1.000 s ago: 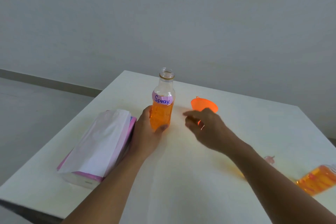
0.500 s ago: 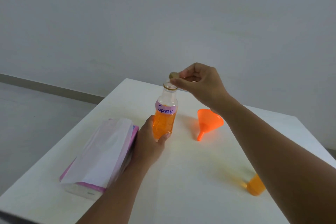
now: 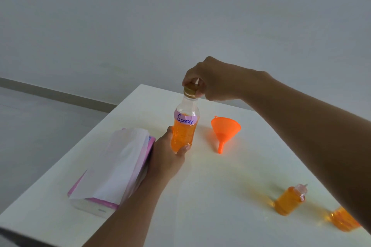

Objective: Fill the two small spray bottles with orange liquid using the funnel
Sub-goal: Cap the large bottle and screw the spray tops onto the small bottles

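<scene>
White worktop with five things on it

We see the worktop (image 3: 220,196) carrying a tissue pack (image 3: 112,168) at left, an upright bottle (image 3: 183,126) labelled "Spray", an orange funnel (image 3: 224,129) lying beside it, and two small orange-filled spray bottles (image 3: 289,200) lying near the right edge.

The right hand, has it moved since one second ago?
Yes. The right hand rose from the table near the funnel up to the bottle's cap.

head-worn view, forward and down, close over white table (image 3: 210,196)
</scene>
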A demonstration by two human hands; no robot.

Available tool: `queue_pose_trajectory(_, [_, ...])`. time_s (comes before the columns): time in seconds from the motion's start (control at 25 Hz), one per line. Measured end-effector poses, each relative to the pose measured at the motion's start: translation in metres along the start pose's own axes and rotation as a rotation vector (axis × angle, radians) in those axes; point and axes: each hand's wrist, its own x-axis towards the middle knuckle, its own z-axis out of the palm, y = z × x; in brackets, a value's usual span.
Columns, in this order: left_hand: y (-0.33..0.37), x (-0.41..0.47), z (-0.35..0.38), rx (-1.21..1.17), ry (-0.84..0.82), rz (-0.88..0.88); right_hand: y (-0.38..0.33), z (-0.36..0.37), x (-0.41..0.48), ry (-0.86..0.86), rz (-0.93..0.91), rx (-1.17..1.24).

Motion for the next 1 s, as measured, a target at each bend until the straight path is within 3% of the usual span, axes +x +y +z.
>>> queue_pose_trajectory(0.4, [0.003,-0.001,-0.004,0.016,-0.016,-0.005,-0.017,0.001,0.008,-0.036,0.107,-0.203])
queue_pose_trajectory(0.52, [0.003,-0.002,-0.004,0.019,-0.012,0.000,-0.002,0.006,0.005,-0.084,0.051,-0.244])
queue_pose_trajectory(0.64, [0.002,-0.001,-0.002,0.046,-0.008,0.016,0.022,0.013,0.004,0.002,-0.117,-0.336])
queue_pose_trajectory(0.72, [0.003,0.000,0.000,0.072,-0.012,0.028,0.025,0.021,0.007,0.038,-0.152,-0.257])
queue_pose_trajectory(1.0, [0.004,0.003,0.003,0.086,-0.002,0.025,0.007,0.037,0.020,0.025,0.206,-0.150])
